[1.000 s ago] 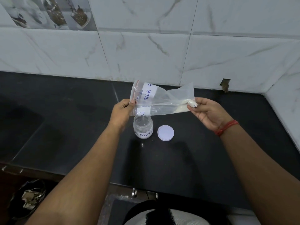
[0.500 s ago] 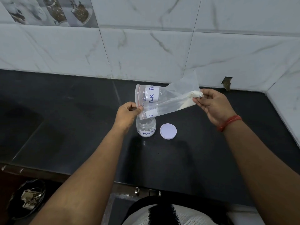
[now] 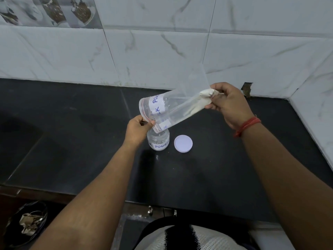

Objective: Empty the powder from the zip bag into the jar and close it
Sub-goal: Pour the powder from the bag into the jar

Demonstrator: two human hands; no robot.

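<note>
A clear zip bag [image 3: 173, 109] with a white "MILK POWDER" label hangs tilted over the counter, its open mouth low and left, just above the jar. My left hand [image 3: 138, 129] pinches the mouth edge. My right hand [image 3: 228, 103] grips the raised bottom corner, where white powder [image 3: 203, 98] is bunched; some powder streaks down the inside. The small clear jar [image 3: 158, 141], labelled "POWDER", stands open on the black counter [image 3: 216, 168] right under the bag's mouth. Its white lid [image 3: 183, 143] lies flat just to the right of the jar.
A white marble-tiled wall [image 3: 162, 51] runs along the back and turns forward at the right corner. The counter's front edge [image 3: 108, 197] is close to my body. A dark bin with crumpled paper [image 3: 27, 224] sits below at the lower left.
My right hand has lifted the bag's bottom corner higher, so the bag slopes more steeply. My left hand has brought the mouth down onto the jar's opening.
</note>
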